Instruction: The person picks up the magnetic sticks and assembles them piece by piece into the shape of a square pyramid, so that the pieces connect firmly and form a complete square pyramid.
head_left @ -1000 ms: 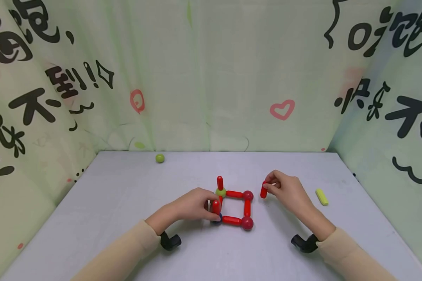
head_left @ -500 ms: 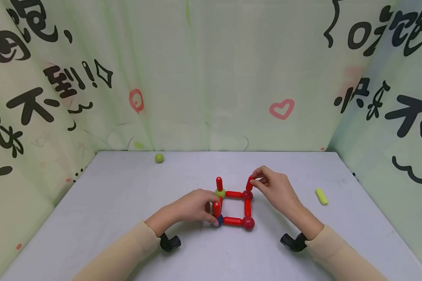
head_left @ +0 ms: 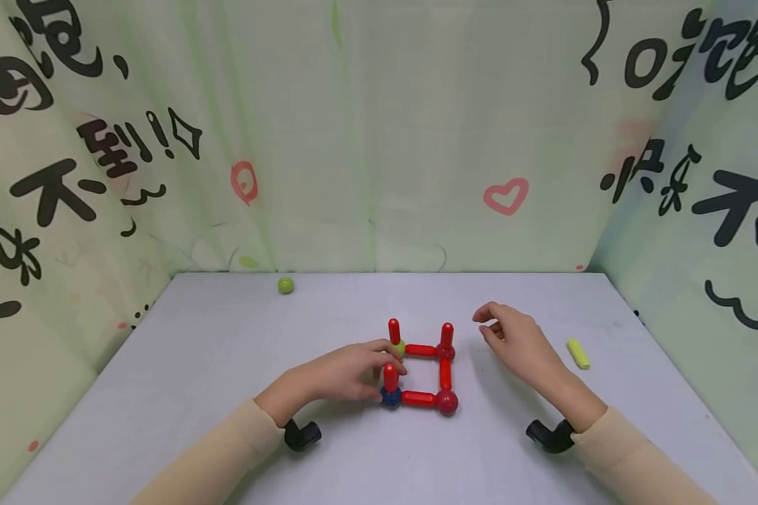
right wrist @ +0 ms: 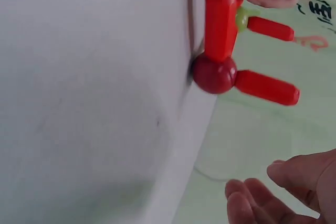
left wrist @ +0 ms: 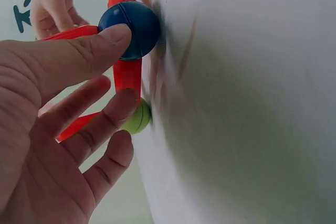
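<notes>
A square frame of red rods (head_left: 419, 399) and balls lies on the table. Its corners are a blue ball (left wrist: 144, 30), a green ball (left wrist: 139, 119) and two dark red balls (head_left: 447, 403). Upright red rods stand on the blue, green and far right red balls, the last being a red rod (right wrist: 268, 87). My left hand (head_left: 347, 372) is at the left side, thumb at the blue ball and fingers loosely spread behind its upright rod. Right of the frame, my right hand (head_left: 516, 347) hovers with nothing in it, fingers bent loosely and apart from the thumb.
A loose green ball (head_left: 286, 285) sits near the table's back edge, left of the frame. On the right lies a yellow-green rod (head_left: 577, 353). Printed curtains (head_left: 379, 140) enclose the back and sides of the white table (head_left: 455, 463).
My right hand brought a red rod to the far right red ball, let go of it upright there and drew back right. My left hand's fingers have loosened and spread.
</notes>
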A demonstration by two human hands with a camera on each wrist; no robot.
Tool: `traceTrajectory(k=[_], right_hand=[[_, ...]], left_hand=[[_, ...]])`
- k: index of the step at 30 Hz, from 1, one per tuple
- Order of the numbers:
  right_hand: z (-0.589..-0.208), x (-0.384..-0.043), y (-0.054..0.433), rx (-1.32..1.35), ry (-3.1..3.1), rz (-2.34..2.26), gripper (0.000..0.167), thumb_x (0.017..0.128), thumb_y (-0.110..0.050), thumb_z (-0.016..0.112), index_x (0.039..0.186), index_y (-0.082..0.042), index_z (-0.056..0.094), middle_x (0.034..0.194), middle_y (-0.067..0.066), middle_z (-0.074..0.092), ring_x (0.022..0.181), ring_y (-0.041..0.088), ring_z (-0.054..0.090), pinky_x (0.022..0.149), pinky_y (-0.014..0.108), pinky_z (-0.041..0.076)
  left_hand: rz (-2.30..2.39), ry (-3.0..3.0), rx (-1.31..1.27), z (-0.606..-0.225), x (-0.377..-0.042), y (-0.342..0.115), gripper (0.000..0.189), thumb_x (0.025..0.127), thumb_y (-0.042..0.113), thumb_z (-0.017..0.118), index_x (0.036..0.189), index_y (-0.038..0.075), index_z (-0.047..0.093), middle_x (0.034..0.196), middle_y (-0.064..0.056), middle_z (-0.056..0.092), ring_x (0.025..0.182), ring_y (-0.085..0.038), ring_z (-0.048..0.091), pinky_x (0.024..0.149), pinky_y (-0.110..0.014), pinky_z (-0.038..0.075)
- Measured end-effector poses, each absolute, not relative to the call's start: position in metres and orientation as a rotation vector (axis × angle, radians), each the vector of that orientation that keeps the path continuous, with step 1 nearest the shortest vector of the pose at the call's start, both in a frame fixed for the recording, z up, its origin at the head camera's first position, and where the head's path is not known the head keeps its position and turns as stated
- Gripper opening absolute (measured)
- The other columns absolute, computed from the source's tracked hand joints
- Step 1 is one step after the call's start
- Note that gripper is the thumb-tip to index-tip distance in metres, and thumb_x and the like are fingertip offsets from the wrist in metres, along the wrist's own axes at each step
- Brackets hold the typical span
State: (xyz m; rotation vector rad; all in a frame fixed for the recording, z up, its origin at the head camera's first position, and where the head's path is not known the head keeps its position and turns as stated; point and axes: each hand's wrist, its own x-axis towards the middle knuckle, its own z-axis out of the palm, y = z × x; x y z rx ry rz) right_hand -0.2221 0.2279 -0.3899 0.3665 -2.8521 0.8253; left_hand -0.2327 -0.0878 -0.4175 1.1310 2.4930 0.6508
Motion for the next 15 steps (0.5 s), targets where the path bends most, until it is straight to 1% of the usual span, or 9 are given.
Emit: traceTrajectory(k=[4,7,8,11,15], right_hand=[[-0.393,-0.222,0.255,0.289,-2.894,0.696,0.019,0.099,-0.008,0.064,0.117,-0.004,0.068,0.116,0.019,0.070,0.099,0.034,0.069,0.083,0.051,0.058],[-0.396,-0.221,0.274,0.231,-2.906,0.577,0.020,0.098,-0.011,0.064,0.116,-0.004,0.070,0.116,0.021,0.070,0.096,0.037,0.068,0.078,0.052,0.054],[-0.397,-0.221,0.280,0.214,-2.906,0.535,0.020,0.098,-0.011,0.064,0.115,-0.004,0.070,0.116,0.022,0.070,0.093,0.038,0.067,0.075,0.052,0.053],[-0.397,-0.222,0.296,0.161,-2.917,0.411,0.021,0.096,-0.012,0.066,0.113,-0.002,0.070,0.116,0.029,0.068,0.084,0.042,0.063,0.067,0.052,0.050],[-0.395,-0.221,0.312,0.090,-2.971,0.300,0.025,0.095,-0.011,0.065,0.117,0.001,0.068,0.117,0.037,0.063,0.085,0.051,0.060,0.066,0.055,0.049]], left_hand=[[0.532,2.546,1.191,-0.417,-0.232,-0.087,0.048,0.092,0.009,0.077,0.136,0.023,0.065,0.152,0.006,0.051,0.133,-0.014,0.056,0.107,-0.031,0.050],[0.474,2.567,1.239,-0.418,-0.233,-0.087,0.044,0.096,0.006,0.071,0.137,0.022,0.065,0.154,0.005,0.052,0.141,-0.016,0.052,0.112,-0.034,0.047],[0.467,2.569,1.252,-0.418,-0.233,-0.087,0.043,0.096,0.006,0.070,0.137,0.021,0.065,0.154,0.004,0.053,0.143,-0.017,0.050,0.112,-0.034,0.047],[0.459,2.579,1.279,-0.421,-0.234,-0.087,0.041,0.098,0.006,0.068,0.135,0.022,0.067,0.151,0.004,0.056,0.142,-0.017,0.051,0.111,-0.033,0.048],[0.488,2.582,1.286,-0.424,-0.234,-0.086,0.037,0.098,0.006,0.068,0.131,0.022,0.069,0.146,0.004,0.059,0.135,-0.016,0.056,0.104,-0.028,0.051]])
